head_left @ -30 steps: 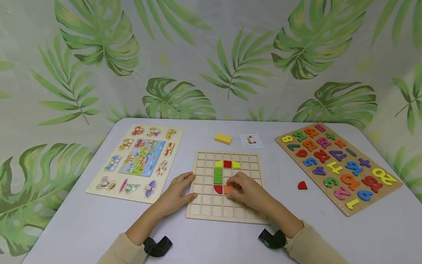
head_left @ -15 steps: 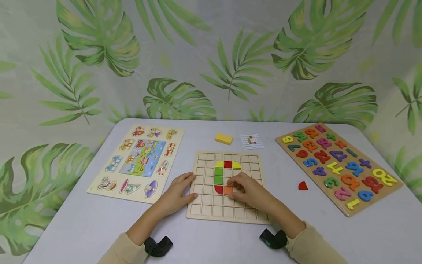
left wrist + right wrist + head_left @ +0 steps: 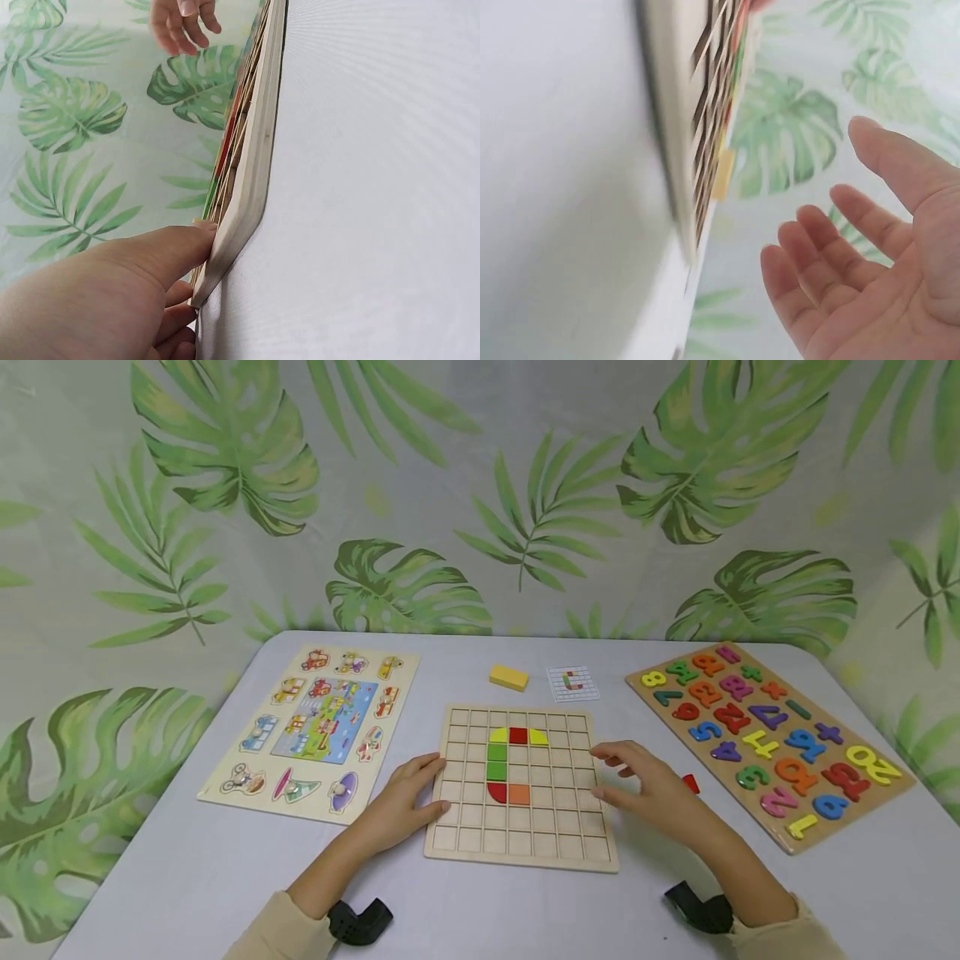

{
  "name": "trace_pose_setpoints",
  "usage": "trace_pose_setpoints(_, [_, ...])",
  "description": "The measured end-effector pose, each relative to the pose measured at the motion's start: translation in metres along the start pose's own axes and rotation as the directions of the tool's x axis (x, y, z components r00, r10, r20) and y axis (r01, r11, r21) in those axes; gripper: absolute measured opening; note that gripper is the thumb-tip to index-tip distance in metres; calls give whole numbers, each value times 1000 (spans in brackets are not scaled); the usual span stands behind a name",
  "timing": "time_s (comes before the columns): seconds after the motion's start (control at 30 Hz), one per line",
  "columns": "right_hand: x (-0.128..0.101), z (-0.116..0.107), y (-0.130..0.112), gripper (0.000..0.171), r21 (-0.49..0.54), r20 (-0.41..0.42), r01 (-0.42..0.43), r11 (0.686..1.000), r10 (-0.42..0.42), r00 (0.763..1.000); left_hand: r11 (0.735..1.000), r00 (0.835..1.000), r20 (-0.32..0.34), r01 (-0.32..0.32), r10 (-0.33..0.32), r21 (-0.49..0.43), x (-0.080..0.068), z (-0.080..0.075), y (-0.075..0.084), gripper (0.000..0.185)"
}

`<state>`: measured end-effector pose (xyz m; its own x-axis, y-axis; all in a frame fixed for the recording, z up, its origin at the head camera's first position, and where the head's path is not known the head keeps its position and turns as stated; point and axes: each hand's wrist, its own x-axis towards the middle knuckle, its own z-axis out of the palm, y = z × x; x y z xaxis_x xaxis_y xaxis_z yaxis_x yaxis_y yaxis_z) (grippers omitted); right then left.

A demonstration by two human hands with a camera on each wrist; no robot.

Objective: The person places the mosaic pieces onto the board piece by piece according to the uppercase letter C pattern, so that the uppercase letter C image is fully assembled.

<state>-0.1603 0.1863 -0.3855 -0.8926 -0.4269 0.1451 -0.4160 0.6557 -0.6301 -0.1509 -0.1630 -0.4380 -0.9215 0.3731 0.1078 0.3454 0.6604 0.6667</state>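
A wooden grid board [image 3: 480, 840] lies in the middle of the table. Set in its cells are yellow quarter-round pieces [image 3: 537, 737], a red square [image 3: 517, 736], two green squares [image 3: 497, 760], a red quarter-round piece [image 3: 497, 792] and an orange square [image 3: 518, 794]. My left hand [image 3: 396, 804] rests on the board's left edge, thumb and fingertips touching the rim, as the left wrist view also shows. Off the board's right edge, my right hand [image 3: 660, 789] hovers with spread, relaxed fingers and holds nothing. Behind it a loose red piece [image 3: 691, 783] is partly hidden.
A yellow block [image 3: 508, 677] and a small pattern card [image 3: 573, 683] lie beyond the board. On the left is a picture puzzle with knobbed pieces [image 3: 300, 806]. A board of colourful numbers [image 3: 757, 697] stands at an angle on the right.
My right hand has let go of the orange square, which now lies in its cell, and has moved right, off the board. My left hand stays at the edge.
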Motion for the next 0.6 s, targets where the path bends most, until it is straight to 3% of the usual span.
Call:
trace_pose_setpoints(0.1, [-12,-13,20,50,-42,-45,-26,999,24,999,1000,1000,1,-2,2,0,0,0,0,64])
trace_pose_setpoints(0.3, [-28,-28,52,49,-59,-81,-156,986,151,985,1000,1000,1,-5,5,1,0,0,-1,64])
trace_pose_setpoints(0.43, [-33,-33,67,49,-22,-52,-204,979,203,978,1000,1000,1,-4,4,3,0,0,-1,64])
trace_pose_setpoints(0.6, [-37,-34,78,45,-21,-25,-204,979,204,979,1000,1000,0,-4,4,4,0,-1,0,64])
